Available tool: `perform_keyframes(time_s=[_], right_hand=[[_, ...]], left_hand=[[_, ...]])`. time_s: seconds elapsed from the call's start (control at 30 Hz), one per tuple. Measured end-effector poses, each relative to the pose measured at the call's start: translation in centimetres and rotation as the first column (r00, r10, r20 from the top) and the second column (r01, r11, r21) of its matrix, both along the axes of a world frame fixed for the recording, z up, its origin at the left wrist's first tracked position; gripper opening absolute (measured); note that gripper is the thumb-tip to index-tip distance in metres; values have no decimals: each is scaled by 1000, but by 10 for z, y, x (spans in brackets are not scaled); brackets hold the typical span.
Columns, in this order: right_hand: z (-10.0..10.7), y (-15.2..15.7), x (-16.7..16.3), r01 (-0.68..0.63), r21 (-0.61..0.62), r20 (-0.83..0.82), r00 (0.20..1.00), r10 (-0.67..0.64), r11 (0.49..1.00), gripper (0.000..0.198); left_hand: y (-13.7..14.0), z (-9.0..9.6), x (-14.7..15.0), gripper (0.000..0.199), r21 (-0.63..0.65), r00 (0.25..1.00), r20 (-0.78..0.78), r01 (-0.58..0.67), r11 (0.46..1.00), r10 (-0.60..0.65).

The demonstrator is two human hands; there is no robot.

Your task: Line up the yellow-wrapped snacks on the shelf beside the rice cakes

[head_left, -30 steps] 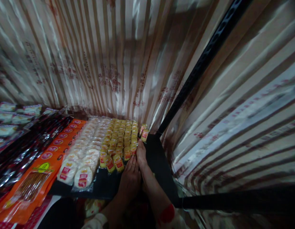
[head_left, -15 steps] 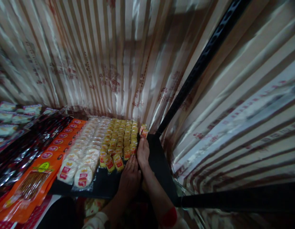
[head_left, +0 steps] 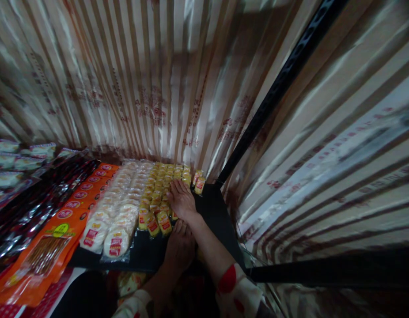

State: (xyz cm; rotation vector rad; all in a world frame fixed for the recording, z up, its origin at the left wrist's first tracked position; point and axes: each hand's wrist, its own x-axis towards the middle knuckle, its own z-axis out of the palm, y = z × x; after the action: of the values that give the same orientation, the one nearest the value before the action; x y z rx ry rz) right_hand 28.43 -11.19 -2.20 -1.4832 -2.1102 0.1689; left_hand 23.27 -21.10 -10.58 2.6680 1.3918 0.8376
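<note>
Rows of small yellow packaged snacks (head_left: pixel 154 194) with red labels lie on a black shelf (head_left: pixel 211 216). My right hand (head_left: pixel 182 198) rests flat across the rightmost rows, fingers stretched out and together, covering some packets. Just in front of those rows, my left hand (head_left: pixel 180 243) touches the near end; its fingers point forward and seem slightly bent, partly hidden by the right hand. I see nothing held in either hand. Two loose yellow packets (head_left: pixel 199 183) lie apart at the back right, beyond the right hand.
Left of the yellow rows lie round white packaged snacks (head_left: pixel 116 243), orange bags (head_left: pixel 52 247) of stick-shaped snacks and dark shiny packs (head_left: pixel 55 194). A black metal post (head_left: pixel 257 123) slants up at the right corner. Striped plastic sheeting (head_left: pixel 151 79) hangs behind.
My right hand has moved left from the side of the yellow rows onto their top. The left fingers have drawn back a little and look more bent.
</note>
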Motion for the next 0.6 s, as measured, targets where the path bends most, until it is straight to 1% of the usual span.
perform_keyframes(time_s=[0.07,0.13,0.2,0.23,0.33,0.4,0.47,0.6], right_hand=[[2,-2,4,3,37,-19,1000,-2,999,47],[1,-4,8,88,80,-61,995,-83,993,50],[-4,-5,11,194,71,-101,977,-186,978,52],[-7,-5,12,215,41,-104,972,-210,976,53],[-14,-3,15,174,-66,-76,981,-179,983,53],[-15,-1,16,150,-94,-65,986,-157,984,53],[-11,-1,17,153,-78,-65,985,-158,985,53],[-4,1,16,127,16,-60,990,-126,992,51]], left_hand=[[-1,0,1,40,-16,1000,2,-13,1000,13],[-1,2,1,41,-17,1000,5,-21,1000,21],[-1,4,2,41,-15,1000,-1,-26,1000,26],[0,5,2,41,-18,1000,-8,-28,999,28],[0,8,1,40,-37,999,-20,-31,999,30],[-1,8,2,39,-52,999,-7,-40,998,39],[-1,8,2,38,-71,999,5,-54,996,54],[-1,6,3,38,-104,997,-7,-76,992,76]])
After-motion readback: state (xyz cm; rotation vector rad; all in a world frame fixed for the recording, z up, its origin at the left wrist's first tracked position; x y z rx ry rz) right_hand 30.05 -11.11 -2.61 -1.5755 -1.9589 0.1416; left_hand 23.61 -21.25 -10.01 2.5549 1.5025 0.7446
